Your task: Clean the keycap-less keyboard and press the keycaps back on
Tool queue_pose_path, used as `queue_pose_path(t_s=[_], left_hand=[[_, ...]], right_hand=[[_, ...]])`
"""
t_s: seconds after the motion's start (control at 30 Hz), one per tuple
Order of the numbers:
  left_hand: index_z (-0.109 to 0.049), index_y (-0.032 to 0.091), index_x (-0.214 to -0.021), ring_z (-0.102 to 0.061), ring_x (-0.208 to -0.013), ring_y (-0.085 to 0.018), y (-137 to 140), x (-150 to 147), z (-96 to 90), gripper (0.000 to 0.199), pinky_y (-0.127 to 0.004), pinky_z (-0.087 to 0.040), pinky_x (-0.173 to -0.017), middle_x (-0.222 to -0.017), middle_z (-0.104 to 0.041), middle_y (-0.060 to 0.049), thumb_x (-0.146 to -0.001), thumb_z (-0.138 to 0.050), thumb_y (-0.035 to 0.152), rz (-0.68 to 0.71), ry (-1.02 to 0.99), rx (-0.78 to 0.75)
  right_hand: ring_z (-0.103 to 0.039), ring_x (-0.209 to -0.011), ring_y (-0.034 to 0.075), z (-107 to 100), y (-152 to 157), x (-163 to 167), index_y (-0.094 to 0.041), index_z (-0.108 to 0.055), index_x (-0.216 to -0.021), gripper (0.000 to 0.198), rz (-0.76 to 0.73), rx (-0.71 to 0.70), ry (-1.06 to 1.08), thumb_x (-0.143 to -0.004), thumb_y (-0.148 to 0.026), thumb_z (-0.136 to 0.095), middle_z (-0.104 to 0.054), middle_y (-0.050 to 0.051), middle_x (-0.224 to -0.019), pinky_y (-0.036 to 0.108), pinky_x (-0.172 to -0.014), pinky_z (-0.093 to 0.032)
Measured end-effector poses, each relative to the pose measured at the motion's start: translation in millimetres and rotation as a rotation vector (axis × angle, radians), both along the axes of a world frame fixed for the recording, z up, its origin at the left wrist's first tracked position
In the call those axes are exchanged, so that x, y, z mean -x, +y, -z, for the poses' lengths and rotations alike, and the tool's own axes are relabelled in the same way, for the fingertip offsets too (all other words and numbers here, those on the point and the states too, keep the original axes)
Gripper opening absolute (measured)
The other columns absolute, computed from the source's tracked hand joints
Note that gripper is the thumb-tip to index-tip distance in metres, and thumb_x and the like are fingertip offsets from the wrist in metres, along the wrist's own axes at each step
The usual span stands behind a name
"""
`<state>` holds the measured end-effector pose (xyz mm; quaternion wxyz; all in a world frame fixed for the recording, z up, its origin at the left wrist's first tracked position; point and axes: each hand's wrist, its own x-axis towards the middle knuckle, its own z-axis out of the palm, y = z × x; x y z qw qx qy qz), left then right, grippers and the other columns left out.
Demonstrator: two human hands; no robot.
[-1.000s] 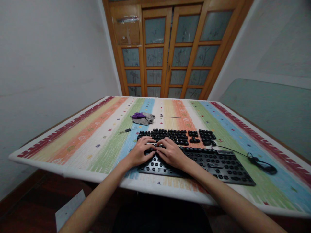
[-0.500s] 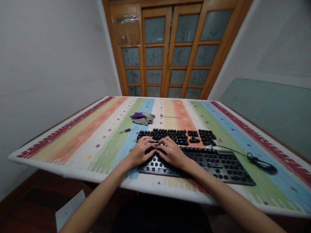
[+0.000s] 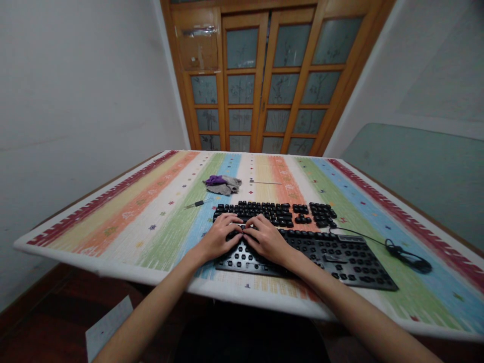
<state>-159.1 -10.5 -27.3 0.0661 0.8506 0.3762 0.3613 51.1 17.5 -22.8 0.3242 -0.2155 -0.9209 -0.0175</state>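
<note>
A largely capless keyboard [image 3: 319, 246] lies along the table's [image 3: 128, 252] near edge. Left hand [image 3: 220, 235] and right hand [image 3: 266, 239] meet over its far-left part, bunched; pinching, I cannot tell. Fine fingertip work seems in hand; next wants light pressure. Keycaps [image 3: 280, 213] lie beyond in rows.

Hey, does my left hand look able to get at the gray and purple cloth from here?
Probably yes: the cloth lies beyond your left hand, with mainly low rows of detached keycaps between.
</note>
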Motion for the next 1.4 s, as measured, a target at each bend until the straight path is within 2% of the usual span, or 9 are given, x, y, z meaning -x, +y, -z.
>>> queue_pose_path(t_s=[0.43, 0.9, 1.1, 1.23, 1.4], left_hand=[[-0.069, 0.021, -0.093, -0.050, -0.122, -0.025, 1, 1, 0.6, 0.006, -0.050, -0.042, -0.109, -0.119, -0.065, -0.007, -0.092, -0.062, 0.021, -0.026, 0.003, 0.056], [-0.071, 0.023, -0.093, -0.047, -0.125, -0.028, 3, 2, -0.7, 0.009, -0.054, -0.042, -0.108, -0.120, -0.066, -0.005, -0.089, -0.064, 0.019, -0.015, 0.124, 0.031], [-0.071, 0.022, -0.094, -0.048, -0.124, -0.027, 2, 2, -0.1, 0.009, -0.052, -0.042, -0.108, -0.119, -0.066, -0.006, -0.090, -0.063, 0.019, -0.024, 0.103, 0.026], [-0.069, 0.022, -0.094, -0.050, -0.121, -0.026, -2, 1, -1.5, 0.008, -0.050, -0.043, -0.108, -0.117, -0.066, -0.007, -0.091, -0.062, 0.022, -0.017, 0.062, 0.047], [-0.070, 0.022, -0.098, -0.050, -0.120, -0.026, -7, 2, -3.5, 0.011, -0.049, -0.044, -0.108, -0.117, -0.065, -0.008, -0.091, -0.062, 0.023, -0.002, 0.030, 0.055]], right_hand=[[-0.052, -0.093, 0.024, 2, 4, -3, -0.018, -0.070, -0.093, 0.012, -0.012, 0.115, 0.070, -0.095, -0.019, -0.058, -0.062, 0.010, -0.098, 0.042, -0.082, -0.051], [-0.050, -0.093, 0.023, 1, 6, -1, -0.020, -0.072, -0.089, 0.009, -0.011, 0.080, -0.002, -0.091, -0.017, -0.064, -0.061, 0.009, -0.099, 0.039, -0.082, -0.050], [-0.050, -0.096, 0.024, -5, 4, 0, -0.019, -0.073, -0.089, 0.010, -0.003, 0.094, -0.029, -0.089, -0.015, -0.064, -0.060, 0.010, -0.100, 0.041, -0.084, -0.049], [-0.052, -0.096, 0.024, -16, 22, -1, -0.020, -0.072, -0.081, 0.007, -0.033, 0.196, -0.005, -0.087, -0.017, -0.067, -0.060, 0.008, -0.097, 0.042, -0.087, -0.048], [-0.053, -0.096, 0.024, -22, 68, 8, -0.020, -0.071, -0.083, 0.007, 0.060, 0.214, 0.054, -0.087, -0.018, -0.066, -0.061, 0.007, -0.094, 0.043, -0.090, -0.046]])
